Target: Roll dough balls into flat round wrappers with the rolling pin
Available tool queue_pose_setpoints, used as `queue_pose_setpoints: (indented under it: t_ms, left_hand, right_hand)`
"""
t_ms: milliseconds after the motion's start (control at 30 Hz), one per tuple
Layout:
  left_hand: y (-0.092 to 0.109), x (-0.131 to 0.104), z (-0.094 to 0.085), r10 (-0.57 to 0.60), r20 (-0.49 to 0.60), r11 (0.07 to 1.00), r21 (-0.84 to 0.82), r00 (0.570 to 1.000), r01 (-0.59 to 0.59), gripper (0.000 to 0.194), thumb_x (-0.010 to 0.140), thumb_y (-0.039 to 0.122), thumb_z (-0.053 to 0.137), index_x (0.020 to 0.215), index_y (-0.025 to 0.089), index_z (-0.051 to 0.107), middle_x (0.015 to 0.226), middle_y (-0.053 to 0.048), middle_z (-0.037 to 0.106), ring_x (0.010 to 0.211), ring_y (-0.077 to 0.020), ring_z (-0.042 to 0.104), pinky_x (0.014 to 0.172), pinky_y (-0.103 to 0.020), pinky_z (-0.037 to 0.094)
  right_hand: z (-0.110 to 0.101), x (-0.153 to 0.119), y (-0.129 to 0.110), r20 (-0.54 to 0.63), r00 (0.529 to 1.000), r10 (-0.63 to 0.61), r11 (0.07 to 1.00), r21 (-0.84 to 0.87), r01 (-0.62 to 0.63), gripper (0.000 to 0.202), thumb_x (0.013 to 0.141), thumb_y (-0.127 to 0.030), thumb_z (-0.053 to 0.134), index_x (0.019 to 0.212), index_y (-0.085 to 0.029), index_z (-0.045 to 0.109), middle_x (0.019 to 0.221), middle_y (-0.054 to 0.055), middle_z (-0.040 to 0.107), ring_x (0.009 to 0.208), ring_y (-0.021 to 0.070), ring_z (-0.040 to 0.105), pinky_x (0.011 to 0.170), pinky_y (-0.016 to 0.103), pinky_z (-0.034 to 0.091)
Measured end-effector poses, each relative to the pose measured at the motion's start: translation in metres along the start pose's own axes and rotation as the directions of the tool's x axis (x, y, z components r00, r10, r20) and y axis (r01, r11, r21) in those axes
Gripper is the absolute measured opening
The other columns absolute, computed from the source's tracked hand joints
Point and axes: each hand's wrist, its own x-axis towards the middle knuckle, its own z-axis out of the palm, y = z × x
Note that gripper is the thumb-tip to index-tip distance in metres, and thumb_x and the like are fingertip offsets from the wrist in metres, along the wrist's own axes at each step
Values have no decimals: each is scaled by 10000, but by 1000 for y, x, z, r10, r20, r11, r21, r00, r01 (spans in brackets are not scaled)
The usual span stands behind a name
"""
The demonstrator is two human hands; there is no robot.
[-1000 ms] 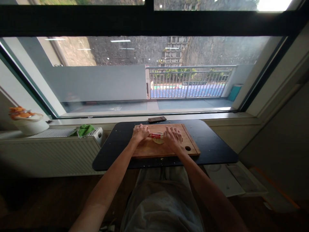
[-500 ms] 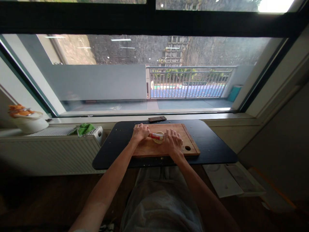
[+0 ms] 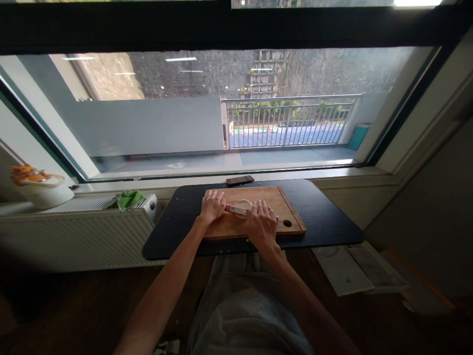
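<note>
A slim rolling pin (image 3: 235,209) with red and white print lies across a small round of pale dough (image 3: 244,202). My left hand (image 3: 213,206) is over the pin's left end, fingers curled down on it. Over the right end, my right hand (image 3: 261,219) presses with its fingers together, covering that end and part of the dough. Both rest on a wooden cutting board (image 3: 227,229), which has a round hole near its right front corner.
The board sits on a black table (image 3: 318,217) dotted with crumbs. Behind it, a dark phone-like slab (image 3: 240,180) lies by the window sill. At left, a radiator (image 3: 92,236) carries a green cloth (image 3: 130,199) and a white pot (image 3: 48,192). White panels (image 3: 343,271) lie low at right.
The rolling pin has turned, so its printed label shows differently. Both hands stay at its ends, with the right hand's fingers lying flatter. The view has shifted slightly.
</note>
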Motion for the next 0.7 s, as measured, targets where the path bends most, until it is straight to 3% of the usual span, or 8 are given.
queue_pose_setpoints:
  t_ms: [133,333,533,700]
  left_hand:
    - [-2,-20,-2,-35,12,999,0,999,35,600,1122,339,269,1604,158,578,1733,-160,484,1654,-334,366,1326,-587,332]
    - [2,-42,-6,-53,-49,997,44,997,56,582,1123,328,295,1560,126,623,1691,-203,527,1649,-356,387,1325,-595,346]
    - [10,-53,-9,-73,-89,996,40,993,77,585,1118,321,304,1574,129,617,1637,-182,594,1608,-400,436,1295,-588,393]
    - [16,-58,-13,-63,-117,997,32,991,67,566,1118,318,294,1502,147,672,1547,-152,678,1574,-388,475,1281,-594,401]
  right_hand:
    - [5,-4,2,-30,999,-44,999,-19,43,562,1144,-294,355,1537,0,627,1627,273,566,1561,357,509,1286,486,344]
    - [14,13,10,-66,995,-71,997,-9,70,570,1162,-358,343,1501,-30,663,1557,265,642,1465,346,593,1255,479,365]
    - [17,41,12,-34,998,-56,998,15,56,555,1168,-397,335,1544,-132,645,1442,234,719,1338,346,651,1182,489,406]
    - [19,66,14,38,998,-49,997,63,46,501,1170,-384,325,1438,-221,716,1364,172,755,1276,303,658,1164,460,400]
